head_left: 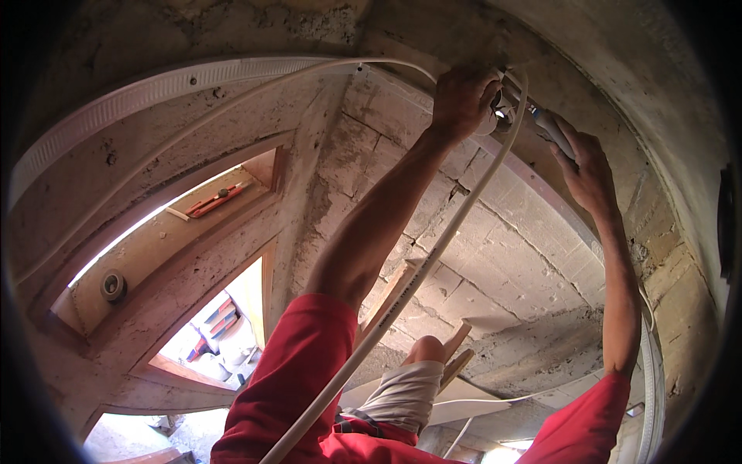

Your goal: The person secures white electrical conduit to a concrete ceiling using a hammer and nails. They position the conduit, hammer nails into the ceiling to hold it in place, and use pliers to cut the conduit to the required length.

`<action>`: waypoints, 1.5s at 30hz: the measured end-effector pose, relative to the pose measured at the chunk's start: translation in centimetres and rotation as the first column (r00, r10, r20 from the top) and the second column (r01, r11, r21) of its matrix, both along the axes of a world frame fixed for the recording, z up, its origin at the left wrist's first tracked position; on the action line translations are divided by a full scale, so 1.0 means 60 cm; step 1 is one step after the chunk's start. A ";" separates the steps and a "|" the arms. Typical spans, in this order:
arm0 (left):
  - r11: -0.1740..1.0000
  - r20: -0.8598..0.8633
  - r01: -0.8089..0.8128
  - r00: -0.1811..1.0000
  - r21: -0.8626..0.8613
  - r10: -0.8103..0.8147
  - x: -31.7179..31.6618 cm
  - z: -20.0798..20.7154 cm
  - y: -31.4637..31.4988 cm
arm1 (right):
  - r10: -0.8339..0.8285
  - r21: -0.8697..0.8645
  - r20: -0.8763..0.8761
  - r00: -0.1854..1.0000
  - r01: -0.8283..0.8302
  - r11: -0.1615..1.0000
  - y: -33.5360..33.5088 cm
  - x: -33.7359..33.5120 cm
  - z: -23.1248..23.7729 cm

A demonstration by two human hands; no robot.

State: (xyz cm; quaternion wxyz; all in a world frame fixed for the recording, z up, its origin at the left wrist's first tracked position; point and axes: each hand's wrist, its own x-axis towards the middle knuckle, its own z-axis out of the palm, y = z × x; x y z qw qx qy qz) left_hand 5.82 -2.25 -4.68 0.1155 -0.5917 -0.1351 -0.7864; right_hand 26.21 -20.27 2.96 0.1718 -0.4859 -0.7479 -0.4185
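Observation:
Both arms reach up to the corner where wall and ceiling meet. My left hand (464, 100) is closed at a small white round fitting (501, 117); its curled fingers hide what they grip. My right hand (583, 162) is wrapped around pliers (558, 133) with grey handles and a bit of blue, their head pointing at the fitting. A thick white cable (433, 259) rises from the lower edge, passes in front of my body and bends over between the hands. Another white cable stretch (325, 63) runs from the left to behind my left hand.
White slotted trunking (124, 112) follows the upper wall on the left. A window ledge holds a red tool (216, 201) and a round roll (114, 286). Wooden pieces (454, 344) stand by my leg below. Bare block wall (533, 232) lies behind my arms.

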 end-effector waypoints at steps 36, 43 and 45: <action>0.998 -0.013 0.042 0.999 0.037 -0.042 -0.005 0.000 0.021 | -0.067 -0.441 -0.605 0.793 -0.264 0.858 0.013 -0.038 0.044; 0.985 0.001 -0.113 0.994 0.127 0.113 -0.005 0.001 0.056 | -0.260 -0.486 -0.869 0.421 -0.629 0.607 -0.001 -0.037 0.044; 0.998 -0.129 -0.041 0.990 0.056 0.048 0.036 -0.011 0.075 | -0.273 -0.516 -0.843 0.463 -0.556 0.651 -0.003 0.027 0.018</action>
